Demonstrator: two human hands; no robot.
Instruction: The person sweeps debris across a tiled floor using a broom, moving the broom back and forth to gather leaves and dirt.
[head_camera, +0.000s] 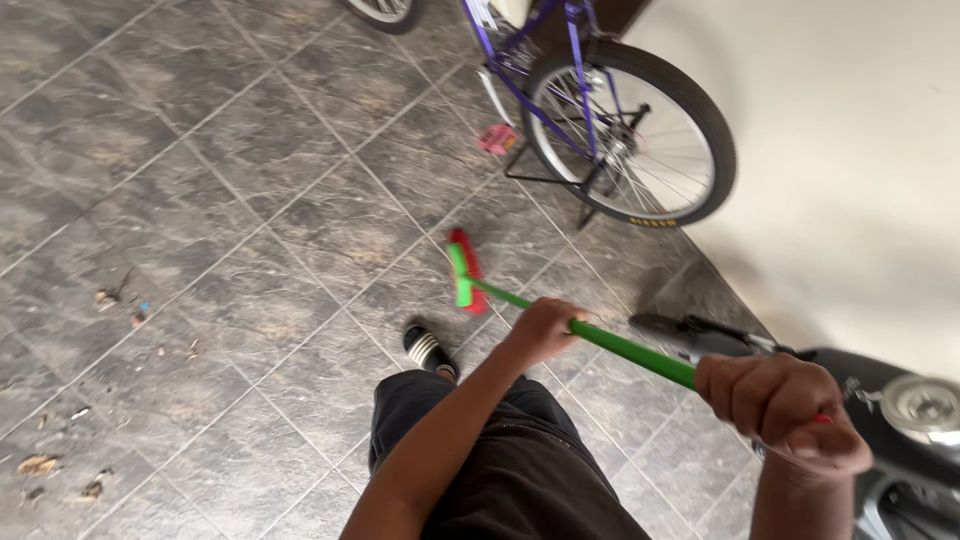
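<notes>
Broom (560, 315), green-handled with red bristles: two-hand sweeping grip on tiled floor (250, 200).

Left hand (543, 330) is closed around the handle mid-shaft; right hand (785, 405) is clenched over the upper end. The broom head rests on the floor just ahead of the sandalled foot (428, 352), near the purple bicycle (610, 120). For an effective stroke, judged from this position: keep the bristles flat on the tiles, steer with the lower hand, and draw toward the scattered leaf debris (60, 475), staying clear of the bicycle stand and the scooter (890, 420) beside the wall (850, 150).
</notes>
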